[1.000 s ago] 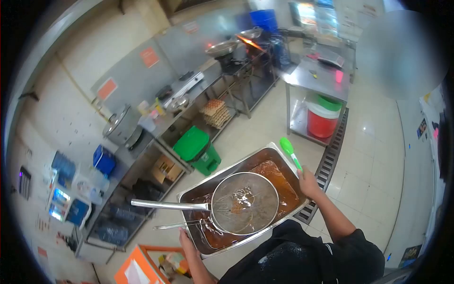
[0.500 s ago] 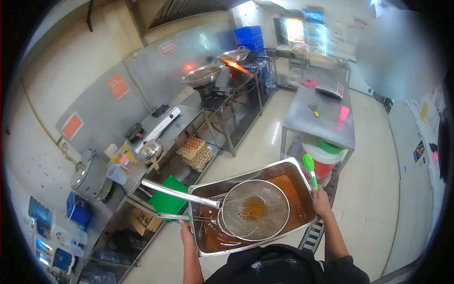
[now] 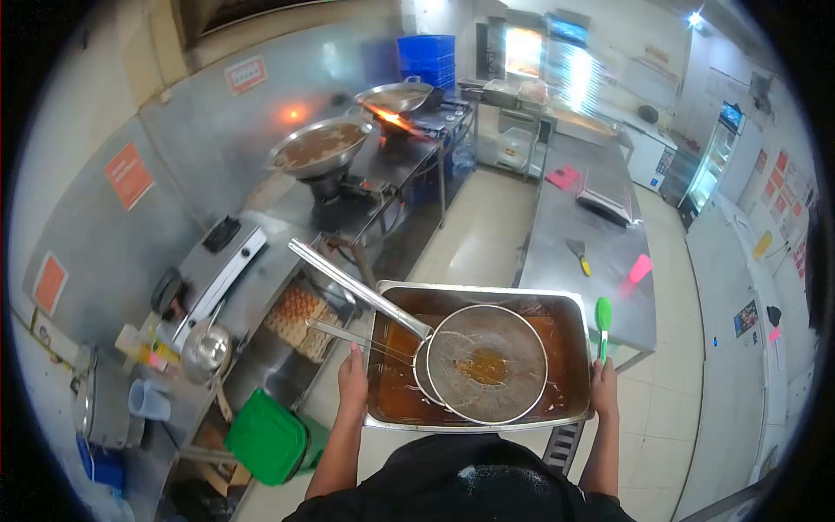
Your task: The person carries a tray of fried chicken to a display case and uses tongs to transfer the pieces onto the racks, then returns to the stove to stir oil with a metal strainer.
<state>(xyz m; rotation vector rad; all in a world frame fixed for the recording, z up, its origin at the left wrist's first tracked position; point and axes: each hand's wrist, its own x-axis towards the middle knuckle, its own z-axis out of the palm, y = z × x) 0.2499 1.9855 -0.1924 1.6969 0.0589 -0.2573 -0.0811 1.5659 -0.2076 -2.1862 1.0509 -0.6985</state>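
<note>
Head-worn view, forward and downward.

You have two wide pans point(image 3: 322, 148) point(image 3: 394, 96) on the burners to your left, a bin with a green lid point(image 3: 267, 437) below, egg trays point(image 3: 300, 319) on the lower shelf, and a pink cup point(image 3: 640, 268) on the table point(image 3: 557, 248) ahead.

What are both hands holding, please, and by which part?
Left hand and right hand hold a metal pan by its short ends; the right also grips a green utensil's handle.
</note>
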